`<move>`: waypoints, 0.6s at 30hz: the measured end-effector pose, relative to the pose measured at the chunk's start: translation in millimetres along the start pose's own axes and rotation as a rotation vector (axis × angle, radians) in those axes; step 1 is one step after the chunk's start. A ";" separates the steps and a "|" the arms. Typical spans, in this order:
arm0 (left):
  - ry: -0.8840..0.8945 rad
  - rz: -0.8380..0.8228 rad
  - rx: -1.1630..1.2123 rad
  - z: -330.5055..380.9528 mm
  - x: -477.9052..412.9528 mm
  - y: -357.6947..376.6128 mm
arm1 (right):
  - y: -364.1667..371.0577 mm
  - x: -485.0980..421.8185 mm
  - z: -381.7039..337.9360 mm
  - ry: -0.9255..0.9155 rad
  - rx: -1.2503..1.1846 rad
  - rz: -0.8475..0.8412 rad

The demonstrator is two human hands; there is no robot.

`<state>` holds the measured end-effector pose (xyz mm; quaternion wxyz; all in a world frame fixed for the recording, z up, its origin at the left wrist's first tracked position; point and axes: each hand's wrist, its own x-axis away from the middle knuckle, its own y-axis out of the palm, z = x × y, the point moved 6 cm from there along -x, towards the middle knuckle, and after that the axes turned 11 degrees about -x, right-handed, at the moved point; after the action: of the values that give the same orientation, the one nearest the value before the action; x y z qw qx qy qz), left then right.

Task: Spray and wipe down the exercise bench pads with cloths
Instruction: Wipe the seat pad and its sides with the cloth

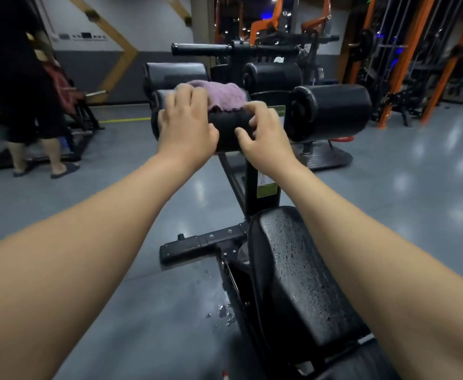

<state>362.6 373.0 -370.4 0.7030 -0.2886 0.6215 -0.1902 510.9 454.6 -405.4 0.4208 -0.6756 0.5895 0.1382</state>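
Observation:
A pink cloth (223,96) lies draped over the top of a black roller pad (229,130) at the upper end of the bench. My left hand (188,124) lies over the left part of that roller, fingertips at the cloth's left edge. My right hand (263,135) curls round the roller's right end, its fingers at the cloth's lower edge. The black seat pad (299,272) below is covered in water droplets. Whether either hand actually pinches the cloth is unclear.
Another black roller (331,112) sits to the right, and further pads (273,75) stand behind. A person's legs (37,124) are at the far left by another machine. Orange racks (416,64) line the right. Droplets (223,314) wet the grey floor beside the bench frame.

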 end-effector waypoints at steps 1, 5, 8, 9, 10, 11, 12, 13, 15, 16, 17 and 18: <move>-0.013 -0.007 -0.012 -3.7 -5.0 0.7 | 2.3 -4.6 -3.0 -0.002 -0.016 0.014; -0.051 -0.118 -0.040 -13.6 -18.8 13.9 | 11.2 -23.2 -1.4 0.039 -0.098 0.053; -0.057 -0.108 -0.053 -18.0 -27.1 19.0 | 11.3 -35.6 5.0 0.056 -0.100 0.128; -0.052 -0.097 -0.049 -18.6 -29.5 19.2 | 9.7 -38.5 5.4 0.064 -0.101 0.154; -0.043 -0.079 -0.045 -19.0 -30.1 19.0 | 7.8 -39.3 5.3 0.070 -0.088 0.169; -0.033 -0.050 -0.046 -18.7 -29.8 17.7 | 5.5 -38.7 4.1 0.070 -0.066 0.175; -0.025 -0.023 -0.045 -19.5 -29.5 16.3 | 3.0 -36.2 1.7 0.063 -0.053 0.171; -0.017 -0.007 -0.032 -19.0 -26.9 15.3 | 0.2 -30.9 -0.4 0.052 -0.062 0.162; 0.011 -0.004 0.048 -16.4 -18.0 13.1 | -8.8 -17.0 -4.2 0.025 -0.123 0.157; 0.035 -0.013 0.109 -13.0 -11.2 11.9 | -15.2 -7.7 -4.9 0.031 -0.156 0.151; 0.056 -0.020 0.180 -9.7 -3.3 9.5 | -21.2 1.6 -5.3 0.053 -0.198 0.135; 0.062 -0.035 0.262 -5.8 5.9 7.0 | -27.6 10.7 -6.2 0.083 -0.244 0.108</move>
<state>357.1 373.7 -379.7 0.7118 -0.1992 0.6076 -0.2907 537.1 441.4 -397.7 0.3027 -0.6942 0.6206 0.2032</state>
